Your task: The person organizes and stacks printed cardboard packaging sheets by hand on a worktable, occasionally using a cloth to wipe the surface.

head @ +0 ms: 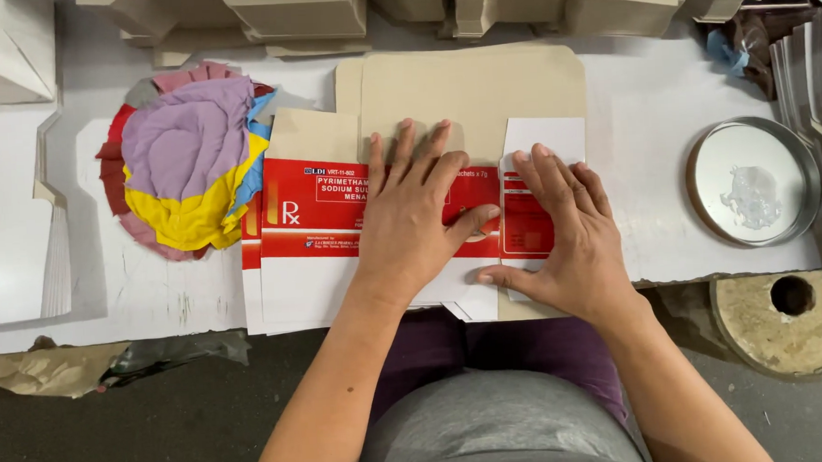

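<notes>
The left hand (pixel 409 217) lies flat, palm down, fingers spread, pressing on the red and white carton blank (pixel 337 230) that lies unfolded on the white table (pixel 648 156); it grasps nothing. The right hand (pixel 564 234) lies just beside it, also flat and unclenched, its fingers pressing down the blank's folded end flap (pixel 529 152) and its thumb stretched toward the left hand along the blank's near edge. The two thumbs point toward each other, close but apart.

Under both hands the blank sits on a small stack of similar flat blanks, whose white edges show below the wrists at the table's near edge. Beyond the fingertips lies a plain tan cardboard sheet (pixel 479 85), partly covered by the blank.

Out past the left hand rests a bundle of cloth scraps (pixel 186 158) in lilac, yellow, red and blue, and further left a stack of white printed sheets (pixel 9 230). Out past the right hand sits a round metal tin (pixel 753 181) with white paste in it, well apart from the fingers. Along the far edge of the table stand rows of folded tan cartons (pixel 300 9). Below the hands show the person's grey top and purple trousers.
</notes>
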